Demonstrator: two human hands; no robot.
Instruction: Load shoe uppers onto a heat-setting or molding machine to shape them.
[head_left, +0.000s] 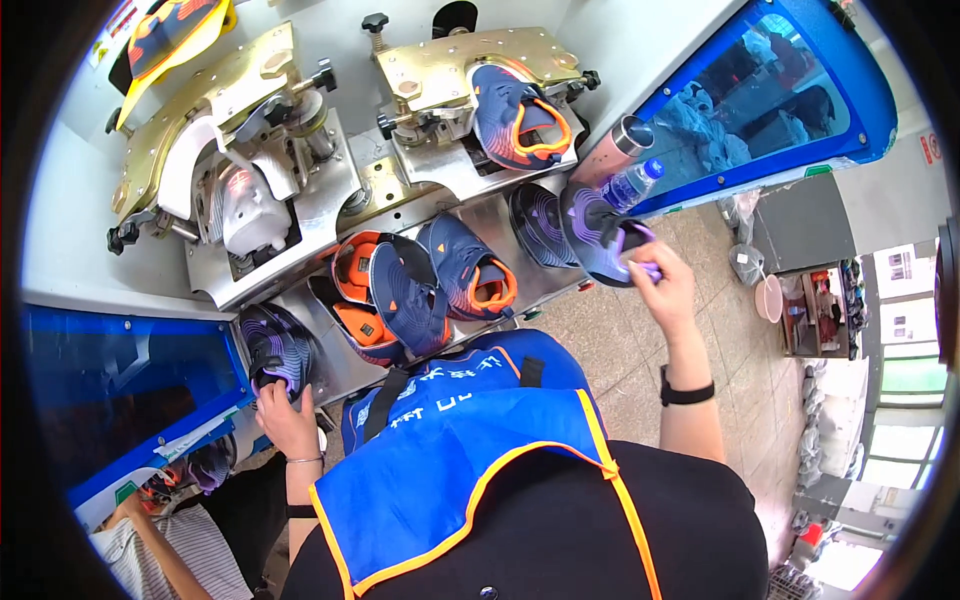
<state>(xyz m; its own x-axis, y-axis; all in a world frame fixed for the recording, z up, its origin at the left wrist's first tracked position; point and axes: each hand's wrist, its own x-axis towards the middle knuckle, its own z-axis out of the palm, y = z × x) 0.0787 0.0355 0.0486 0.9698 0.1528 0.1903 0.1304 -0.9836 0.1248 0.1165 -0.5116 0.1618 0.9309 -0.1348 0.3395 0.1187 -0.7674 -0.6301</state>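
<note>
My right hand [665,287] pinches the purple collar of a dark shoe upper [592,228], lifted at the right end of the metal ledge. Just left of it stands another dark upper with purple lines [541,222]. At the ledge's left end, my left hand [288,418] has its fingers at the purple collar of a black and purple striped shoe upper [272,340]. Between the hands, navy uppers with orange linings stand on the ledge: one [468,262] alone, and a pair [412,300] pressed together.
Two brass-plated shoe presses [230,130] stand behind the ledge; the right one holds a navy and orange upper [510,120]. A pink tumbler [620,148] and a water bottle [632,184] sit near the blue-framed panel [760,110]. Another person [180,550] is at lower left.
</note>
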